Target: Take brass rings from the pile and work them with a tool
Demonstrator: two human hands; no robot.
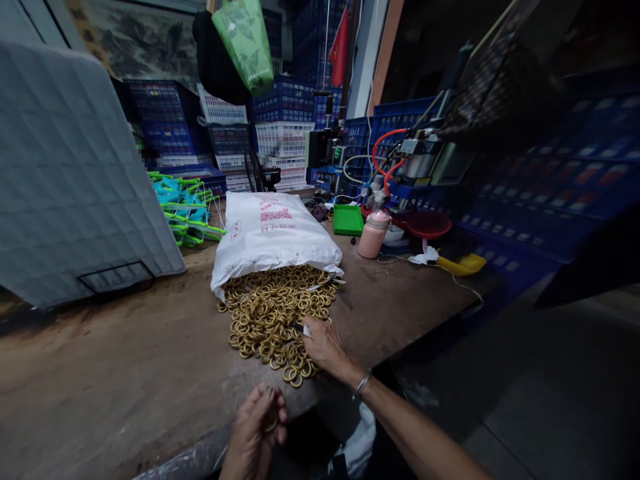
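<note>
Fingers (281,402) curled, left hand (255,423) holds a ring (271,423); right hand (326,343) bends at the pile (273,313), its hold I can't tell.

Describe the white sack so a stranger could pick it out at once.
Start at the brown table and find the heap of gold rings by the right hand. The white sack lies just behind, its open mouth over the rings. Red printing with a square code sets it apart from the green tray and pink bottle to its right.

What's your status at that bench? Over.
Left hand: holding golden ring. Right hand: at loose rings, apparently pinching small dark-tipped item. White sack: open behind them. No blockage seen.
</note>
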